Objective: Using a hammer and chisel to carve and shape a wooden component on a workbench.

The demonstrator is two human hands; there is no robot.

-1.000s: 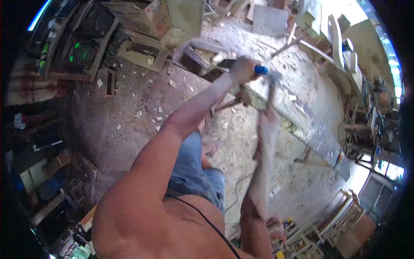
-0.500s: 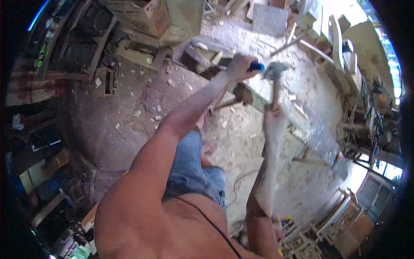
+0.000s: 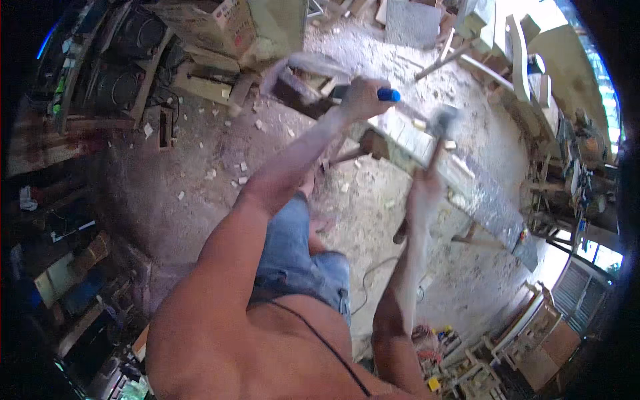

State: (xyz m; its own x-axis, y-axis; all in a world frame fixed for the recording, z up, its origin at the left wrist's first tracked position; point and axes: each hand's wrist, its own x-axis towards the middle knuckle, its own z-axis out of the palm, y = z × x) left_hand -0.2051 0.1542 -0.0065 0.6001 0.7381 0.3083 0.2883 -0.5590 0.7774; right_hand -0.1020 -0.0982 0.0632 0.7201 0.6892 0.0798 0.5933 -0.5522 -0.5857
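Noting a wider gap between the hammer (image 3: 437,150) and the blue-handled tool (image 3: 389,95). Half a second ago the hammer head sat just beside the tool's blue end; now it stands clearly apart, to the right and a little lower in the view, and is motion-blurred. Reading: no blow is landing at this instant, and the tool's end is exposed.

Left hand (image 3: 363,100): fingers curled closed around the tool, blue end showing on the right side of the fist, a dark part on the left. Slight shift up and left since the previous frame. Cannot tell whether the tool's far end touches the wooden piece (image 3: 291,92) beside it.

Right hand (image 3: 425,190): fingers wrapped around the hammer's handle, no visible gap; exact finger placement blurred. A butt end shows below the fist.

Position: both held items are above the long, narrow table (image 3: 493,210), which slants down to the right. Pale chips (image 3: 211,174) scattered over the floor (image 3: 207,220), unchanged.
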